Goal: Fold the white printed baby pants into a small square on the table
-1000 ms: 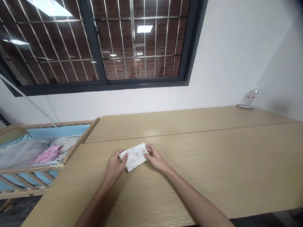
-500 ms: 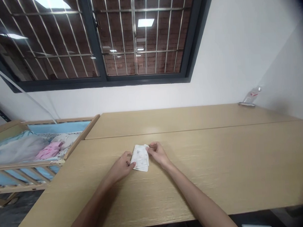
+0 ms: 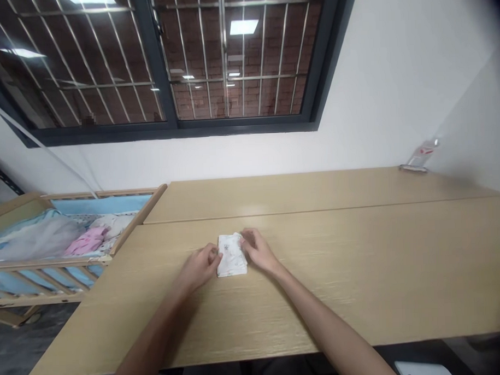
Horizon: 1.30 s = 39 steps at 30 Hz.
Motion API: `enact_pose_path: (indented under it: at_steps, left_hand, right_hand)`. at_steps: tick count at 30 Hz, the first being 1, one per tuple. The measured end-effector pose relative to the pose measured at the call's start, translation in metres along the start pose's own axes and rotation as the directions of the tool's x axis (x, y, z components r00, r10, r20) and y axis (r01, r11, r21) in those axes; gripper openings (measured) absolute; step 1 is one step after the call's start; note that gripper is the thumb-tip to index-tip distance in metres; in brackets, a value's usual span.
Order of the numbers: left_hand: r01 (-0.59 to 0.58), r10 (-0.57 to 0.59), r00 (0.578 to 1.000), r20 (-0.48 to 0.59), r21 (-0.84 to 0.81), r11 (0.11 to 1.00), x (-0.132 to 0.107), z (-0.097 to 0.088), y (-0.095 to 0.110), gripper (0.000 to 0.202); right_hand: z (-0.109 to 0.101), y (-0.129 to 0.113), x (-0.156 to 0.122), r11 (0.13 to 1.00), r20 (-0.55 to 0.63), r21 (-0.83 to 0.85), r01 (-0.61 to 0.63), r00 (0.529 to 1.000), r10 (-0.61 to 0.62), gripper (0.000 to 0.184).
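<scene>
A small white folded cloth [image 3: 231,256] with a faint print lies on the light wooden table [image 3: 359,271], a little left of centre. My left hand [image 3: 201,266] rests at its left edge, fingers curled and pinched on the cloth's edge. My right hand [image 3: 256,252] is at the right edge, fingers bent and pinching the upper right corner of the cloth. Both forearms reach in from the bottom of the view.
A wooden crib [image 3: 51,243] with blue lining, grey and pink clothes stands left of the table. A plastic bottle [image 3: 423,151] lies at the far right corner against the white wall. A barred window [image 3: 167,64] is above.
The cloth has been turned from lying crosswise to lying upright and looks narrower and more compact. Both hands stayed at its sides and shifted slightly with it.
</scene>
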<state>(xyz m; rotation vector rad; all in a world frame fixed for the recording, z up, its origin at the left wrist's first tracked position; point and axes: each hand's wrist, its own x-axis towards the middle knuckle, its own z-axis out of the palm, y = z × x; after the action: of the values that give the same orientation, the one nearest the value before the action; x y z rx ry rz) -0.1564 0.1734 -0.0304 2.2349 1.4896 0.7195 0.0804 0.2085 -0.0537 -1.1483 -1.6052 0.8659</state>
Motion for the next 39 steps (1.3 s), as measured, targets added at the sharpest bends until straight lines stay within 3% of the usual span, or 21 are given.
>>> enact_pose_path:
  at_steps: [2, 4, 8, 13, 16, 21, 29, 33, 39]
  left_hand:
    - [-0.036, 0.042, 0.996, -0.077, 0.084, 0.996, -0.008, 0.005, 0.008, 0.027]
    - [-0.074, 0.100, 0.986, -0.133, 0.192, 0.979, -0.023, 0.018, 0.021, 0.033]
    - [-0.016, 0.119, 0.961, -0.251, 0.378, 0.926, -0.056, 0.062, 0.057, 0.055]
    - [0.048, 0.083, 0.961, -0.262, 0.455, 0.889, -0.069, 0.103, 0.077, 0.061]
    - [0.038, 0.088, 0.967, -0.241, 0.471, 0.881, -0.068, 0.107, 0.073, 0.059]
    - [0.064, 0.060, 0.971, -0.232, 0.492, 0.868, -0.065, 0.102, 0.070, 0.062]
    - [0.143, -0.023, 0.970, -0.242, 0.490, 0.860, -0.064, 0.095, 0.087, 0.062]
    - [0.148, -0.028, 0.969, -0.245, 0.486, 0.861, -0.064, 0.094, 0.085, 0.063]
    - [0.120, -0.003, 0.973, -0.232, 0.492, 0.862, -0.066, 0.092, 0.083, 0.064]
  right_hand:
    - [-0.005, -0.008, -0.003, 0.987, 0.018, -0.121, 0.106, 0.994, -0.104, 0.045]
    - [-0.009, -0.017, -0.007, 0.950, 0.107, -0.212, 0.230, 0.972, -0.211, 0.049]
    - [-0.006, -0.038, -0.017, 0.840, 0.363, -0.293, 0.456, 0.866, -0.343, 0.052]
    - [0.009, -0.056, -0.030, 0.786, 0.674, -0.212, 0.581, 0.669, -0.312, 0.053]
    - [0.011, -0.054, -0.032, 0.803, 0.756, -0.215, 0.556, 0.615, -0.224, 0.052]
    - [0.003, -0.038, -0.018, 0.808, 0.763, -0.254, 0.531, 0.624, -0.170, 0.056]
    - [-0.009, -0.011, 0.020, 0.811, 0.717, -0.350, 0.468, 0.692, -0.089, 0.060]
    - [-0.008, -0.001, 0.031, 0.827, 0.657, -0.389, 0.405, 0.751, -0.060, 0.066]
    - [-0.007, 0.013, 0.032, 0.863, 0.549, -0.359, 0.355, 0.828, -0.112, 0.069]
